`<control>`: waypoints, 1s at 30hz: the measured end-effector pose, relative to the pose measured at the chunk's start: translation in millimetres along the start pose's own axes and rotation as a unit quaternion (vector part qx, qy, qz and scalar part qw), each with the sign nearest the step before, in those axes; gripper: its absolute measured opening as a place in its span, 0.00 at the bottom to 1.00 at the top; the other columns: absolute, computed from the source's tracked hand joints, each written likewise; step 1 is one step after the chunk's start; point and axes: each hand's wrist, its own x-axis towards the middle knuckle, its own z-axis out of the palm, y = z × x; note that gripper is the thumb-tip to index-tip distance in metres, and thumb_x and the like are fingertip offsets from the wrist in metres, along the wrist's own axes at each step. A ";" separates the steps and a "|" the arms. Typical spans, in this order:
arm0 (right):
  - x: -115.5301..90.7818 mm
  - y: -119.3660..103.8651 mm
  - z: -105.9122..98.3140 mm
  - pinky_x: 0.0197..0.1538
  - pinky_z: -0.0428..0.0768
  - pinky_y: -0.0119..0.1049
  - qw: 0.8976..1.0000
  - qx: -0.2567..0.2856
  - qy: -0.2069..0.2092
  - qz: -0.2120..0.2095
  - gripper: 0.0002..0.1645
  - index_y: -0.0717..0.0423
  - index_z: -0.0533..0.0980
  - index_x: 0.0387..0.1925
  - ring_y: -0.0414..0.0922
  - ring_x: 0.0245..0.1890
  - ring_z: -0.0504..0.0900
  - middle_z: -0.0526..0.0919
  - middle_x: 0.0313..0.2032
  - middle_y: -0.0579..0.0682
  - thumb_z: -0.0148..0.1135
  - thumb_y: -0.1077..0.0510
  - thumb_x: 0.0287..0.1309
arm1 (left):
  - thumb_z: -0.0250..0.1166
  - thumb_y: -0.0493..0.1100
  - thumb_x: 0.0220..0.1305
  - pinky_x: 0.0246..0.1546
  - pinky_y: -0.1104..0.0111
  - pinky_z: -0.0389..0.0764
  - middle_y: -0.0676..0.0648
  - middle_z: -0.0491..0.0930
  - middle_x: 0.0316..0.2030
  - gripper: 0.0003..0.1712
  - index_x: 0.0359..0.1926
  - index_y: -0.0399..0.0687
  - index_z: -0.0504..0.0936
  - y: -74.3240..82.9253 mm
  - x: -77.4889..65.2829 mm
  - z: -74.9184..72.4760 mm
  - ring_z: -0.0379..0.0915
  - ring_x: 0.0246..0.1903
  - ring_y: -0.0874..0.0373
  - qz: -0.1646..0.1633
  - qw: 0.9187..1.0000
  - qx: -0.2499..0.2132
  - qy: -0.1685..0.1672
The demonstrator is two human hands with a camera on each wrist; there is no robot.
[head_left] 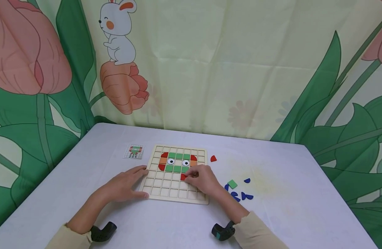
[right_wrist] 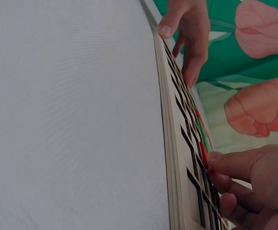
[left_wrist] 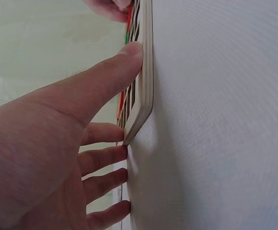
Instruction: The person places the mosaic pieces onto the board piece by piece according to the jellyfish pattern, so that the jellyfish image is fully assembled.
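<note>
A wooden grid board [head_left: 166, 192] lies on the table, bearing a face-like pattern of red, orange and green pieces with two eye pieces [head_left: 171, 161]. At the board's left edge rests my left hand [head_left: 124, 183], fingers extended and spread; in the left wrist view its thumb [left_wrist: 129, 52] presses the rim. My right hand [head_left: 203, 179] is over the board's right part, its thumb and curled fingers pinching a red piece [head_left: 183, 177] just below the green row. In the right wrist view this red piece [right_wrist: 203, 154] sits at the thumb tip, close against the grid.
A small pattern card [head_left: 134, 151] lies left of the board. To the right are a loose red piece [head_left: 213, 158], a green square [head_left: 232, 184] and several blue pieces [head_left: 247, 180]. A printed curtain [head_left: 191, 69] hangs behind the table.
</note>
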 end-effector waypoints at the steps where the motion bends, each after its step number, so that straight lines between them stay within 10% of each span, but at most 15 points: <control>1: -0.3 0.9 -1.0 0.35 0.76 0.28 1.000 0.001 0.000 -0.002 0.06 0.52 0.86 0.36 0.40 0.32 0.75 0.82 0.30 0.43 0.70 0.61 0.54 | 0.72 0.65 0.47 0.62 0.41 0.65 0.42 0.62 0.70 0.49 0.67 0.48 0.69 0.0 0.0 -0.1 0.59 0.69 0.41 0.001 1.000 0.000 0.001; 30: -27.4 49.0 -65.4 0.26 0.72 0.28 0.992 -0.057 0.076 0.080 0.11 0.49 0.85 0.41 0.42 0.32 0.72 0.84 0.35 0.45 0.70 0.60 0.54 | 0.72 0.66 0.47 0.62 0.40 0.65 0.42 0.62 0.71 0.50 0.67 0.48 0.68 1.1 0.2 0.3 0.58 0.70 0.41 -0.002 1.000 0.004 -0.003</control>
